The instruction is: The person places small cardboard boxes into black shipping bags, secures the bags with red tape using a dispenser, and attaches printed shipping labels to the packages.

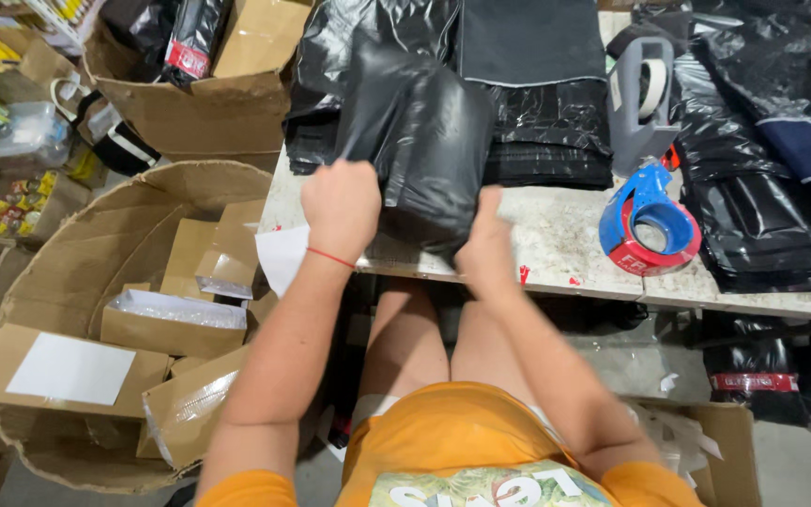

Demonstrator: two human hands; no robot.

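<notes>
Working at the desk (556, 239), we grip a black plastic bag (424, 150) standing at its near edge, left of the blue tape dispenser (650, 221). It looks light, soft and slippery, best pinched by bunched film. Our left hand (340, 207) and right hand (485, 249) both clamp its lower sides, forearms reaching forward.

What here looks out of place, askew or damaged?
Nothing is clearly damaged. Both hands, left hand and right hand, grip a black plastic package at the table edge. Small red scraps litter that edge.
</notes>
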